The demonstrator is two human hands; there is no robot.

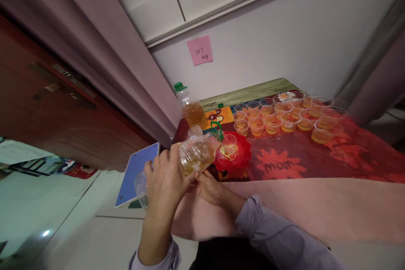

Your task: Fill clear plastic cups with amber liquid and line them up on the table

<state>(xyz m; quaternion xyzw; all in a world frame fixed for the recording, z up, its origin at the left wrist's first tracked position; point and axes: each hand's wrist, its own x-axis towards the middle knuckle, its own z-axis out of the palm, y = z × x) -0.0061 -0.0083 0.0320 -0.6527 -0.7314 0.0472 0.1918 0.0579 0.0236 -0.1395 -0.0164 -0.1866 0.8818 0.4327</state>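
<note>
My left hand [166, 177] is wrapped round a large clear plastic bottle [198, 154] of yellowish liquid, tilted with its neck toward the right. Fingers of my right hand [210, 187] are closed against the underside of the same bottle. A green ring handle [217, 130] sits at the bottle's neck. Just beyond the neck, a clear plastic cup [228, 144] stands on a red scalloped plate [242, 158]. Whether liquid is flowing cannot be made out. Several clear cups [273, 124] with some yellowish liquid stand in rows to the right.
A second bottle [193, 114] with a green cap stands at the table's back left. A loose green cap [220, 105] lies near it. The patterned tabletop [281, 164] meets the wall behind. A blue board [137, 173] is left of my left hand.
</note>
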